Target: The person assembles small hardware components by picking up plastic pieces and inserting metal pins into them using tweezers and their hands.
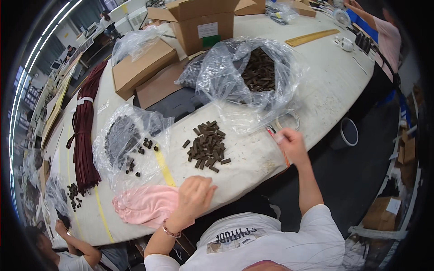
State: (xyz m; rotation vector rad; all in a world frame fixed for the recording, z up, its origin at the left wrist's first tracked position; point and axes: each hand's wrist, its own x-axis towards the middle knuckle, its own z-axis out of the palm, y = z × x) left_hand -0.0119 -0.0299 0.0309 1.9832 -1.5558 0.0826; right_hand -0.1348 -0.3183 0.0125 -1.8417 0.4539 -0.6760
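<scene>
Head view shows the left hand loosely curled near a pile of dark brown pieces on the table, the blurred right hand partly closed beside a red object, neither's hold discernible.

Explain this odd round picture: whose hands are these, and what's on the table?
There is no machine: a person works bare-handed, filmed by a head-worn fisheye camera that looks down and bends straight edges. The left hand is next to a pink cloth; the right hand, blurred, is near the edge of the pale table. I can't tell whether either holds anything. On it lie a pile of short brown pieces, a clear bag of similar pieces and a bundle of dark red strands.
</scene>
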